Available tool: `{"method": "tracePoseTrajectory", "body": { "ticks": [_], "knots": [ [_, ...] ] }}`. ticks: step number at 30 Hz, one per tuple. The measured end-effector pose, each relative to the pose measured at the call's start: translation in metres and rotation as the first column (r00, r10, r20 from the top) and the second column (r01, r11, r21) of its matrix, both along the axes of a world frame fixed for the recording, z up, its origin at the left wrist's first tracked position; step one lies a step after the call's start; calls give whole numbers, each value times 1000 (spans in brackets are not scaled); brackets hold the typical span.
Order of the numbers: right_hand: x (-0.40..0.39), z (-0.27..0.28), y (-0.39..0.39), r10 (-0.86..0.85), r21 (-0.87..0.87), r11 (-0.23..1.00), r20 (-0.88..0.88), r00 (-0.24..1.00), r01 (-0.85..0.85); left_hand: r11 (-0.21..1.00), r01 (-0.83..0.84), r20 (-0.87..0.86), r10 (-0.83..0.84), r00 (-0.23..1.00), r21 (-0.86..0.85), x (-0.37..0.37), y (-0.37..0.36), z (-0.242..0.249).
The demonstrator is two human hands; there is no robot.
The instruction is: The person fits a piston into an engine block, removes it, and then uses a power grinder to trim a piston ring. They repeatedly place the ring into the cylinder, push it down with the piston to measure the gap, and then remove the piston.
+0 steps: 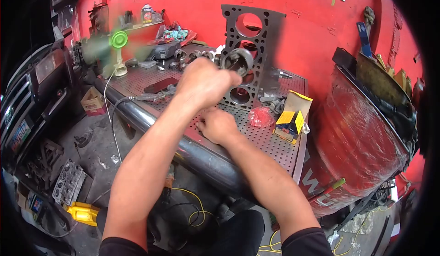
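My left hand (204, 79) is raised over the workbench, its fingers closed on a piston (245, 59). The piston's open, hollow underside faces me, and something dark shows inside it. Just behind stands an engine block (254, 72) on end, its row of round cylinder bores facing me. Lower down, my right hand (217, 125) rests by the front edge of the perforated metal bench (270, 150). Its fingers are curled under, and whatever they hold, if anything, is hidden. More pistons (181, 55) lie behind my left hand, near a dark red flat object (160, 85) and an air-tool-like handle (153, 96).
A red crumpled plastic bag (261, 117) and an open yellow box (293, 118) sit at right. A green-white fan (119, 40) stands at the left corner. A plastic-wrapped red drum (357, 137) borders the bench. A cylinder head (68, 181) and cables lie on the floor.
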State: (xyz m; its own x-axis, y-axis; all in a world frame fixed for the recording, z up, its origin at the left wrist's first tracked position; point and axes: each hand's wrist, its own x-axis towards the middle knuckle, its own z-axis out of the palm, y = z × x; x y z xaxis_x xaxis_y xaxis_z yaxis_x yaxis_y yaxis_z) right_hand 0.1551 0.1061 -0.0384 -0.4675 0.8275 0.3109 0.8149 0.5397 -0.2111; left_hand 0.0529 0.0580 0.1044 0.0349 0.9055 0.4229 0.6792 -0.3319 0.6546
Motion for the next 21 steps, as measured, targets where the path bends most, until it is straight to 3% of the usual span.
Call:
{"method": "tracePoseTrajectory", "body": {
  "ticks": [2, 7, 10, 14, 15, 21],
  "knots": [
    [-13, 7, -4, 1, -72, 997, -113, 994, -9, 997, -34, 17, 35, 999, -67, -23, -10, -18],
    [-29, 12, -8, -37, -105, 994, -10, 999, 36, 944, -296, -34, 295, 955, -144, -67, 17, -81],
    [-32, 4, -5, -58, -56, 997, -16, 998, 57, 947, -308, -30, 306, 951, -95, -85, 51, -115],
    [-35, 7, -7, -84, -89, 993, -36, 996, 81, 951, -287, -259, 251, 933, -113, -90, 73, -125],
    [-35, 4, -6, -88, -102, 991, -63, 994, 82, 963, -270, -330, 262, 907, 24, -92, 76, -133],
    [-37, 2, -2, -94, -162, 984, -105, 990, 76, 978, -207, -313, 204, 928, 25, -96, 82, -146]
  ]
}}
